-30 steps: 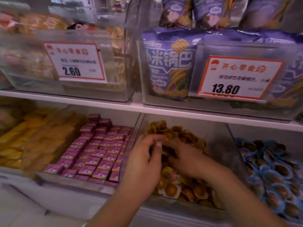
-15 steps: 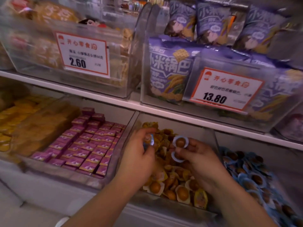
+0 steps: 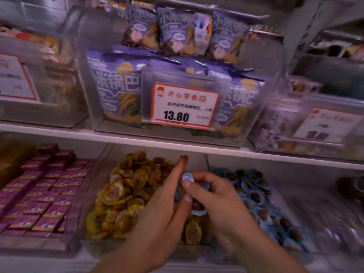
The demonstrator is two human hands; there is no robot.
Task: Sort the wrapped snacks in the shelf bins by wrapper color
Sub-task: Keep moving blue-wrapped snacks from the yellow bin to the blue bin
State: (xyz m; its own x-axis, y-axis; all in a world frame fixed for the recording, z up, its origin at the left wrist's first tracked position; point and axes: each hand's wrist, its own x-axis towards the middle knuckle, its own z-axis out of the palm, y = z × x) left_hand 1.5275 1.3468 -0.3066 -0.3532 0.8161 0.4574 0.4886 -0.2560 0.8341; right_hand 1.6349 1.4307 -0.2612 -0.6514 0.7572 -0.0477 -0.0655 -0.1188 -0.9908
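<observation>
A clear bin of yellow-wrapped snacks (image 3: 126,196) sits in the middle of the lower shelf. To its right lies a bin of blue-wrapped snacks (image 3: 262,205). My right hand (image 3: 218,201) holds several blue-wrapped snacks (image 3: 187,177) above the yellow bin, fingers curled round them. My left hand (image 3: 167,209) meets it from the left, index finger stretched straight up along the blue wrappers and touching them. What the left thumb does is hidden.
A bin of purple square packets (image 3: 45,194) fills the lower left. Above the white shelf board (image 3: 137,139) stand clear bins of purple snack bags (image 3: 116,89) with a 13.80 price card (image 3: 184,105). More bins flank both sides.
My view has swung to the right. Both hands have come together and shifted toward the blue bin's side, the blue-wrapped snacks now bunched in the right hand.
</observation>
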